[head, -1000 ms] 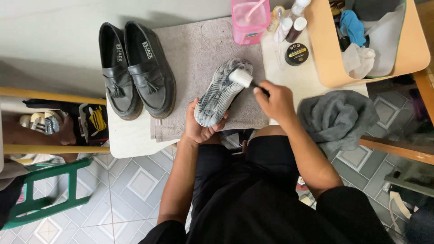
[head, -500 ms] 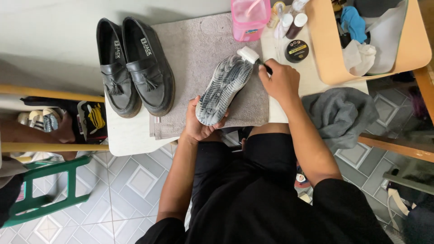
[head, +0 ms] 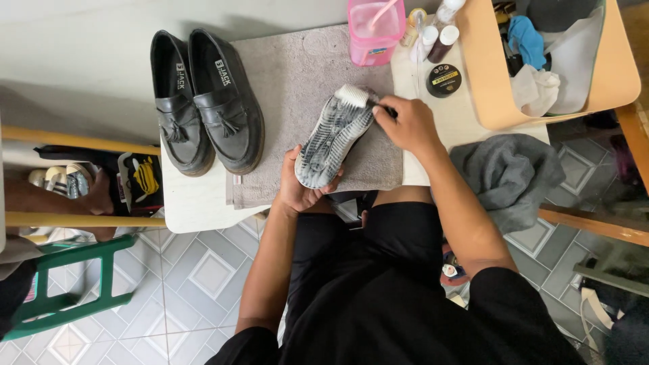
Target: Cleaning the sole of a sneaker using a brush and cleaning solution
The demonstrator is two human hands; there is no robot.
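Note:
My left hand (head: pixel 297 189) grips the heel end of a shoe (head: pixel 331 142) turned sole up, its grey ridged sole wet with foam. My right hand (head: pixel 409 125) holds a white brush (head: pixel 353 96) pressed to the toe end of that sole. The shoe lies over a grey towel (head: pixel 297 74) spread on a white table (head: pixel 196 203).
A pair of black tassel loafers (head: pixel 203 101) stands on the table's left. A pink water tub (head: pixel 375 30), small bottles (head: pixel 433 34) and a round polish tin (head: pixel 444 80) sit behind. A tan tray (head: pixel 487 74) with cloths and a grey rag (head: pixel 507 176) lie right.
The brush has moved along the sole between heel and toe and now sits at the toe end. My left hand keeps its hold on the shoe.

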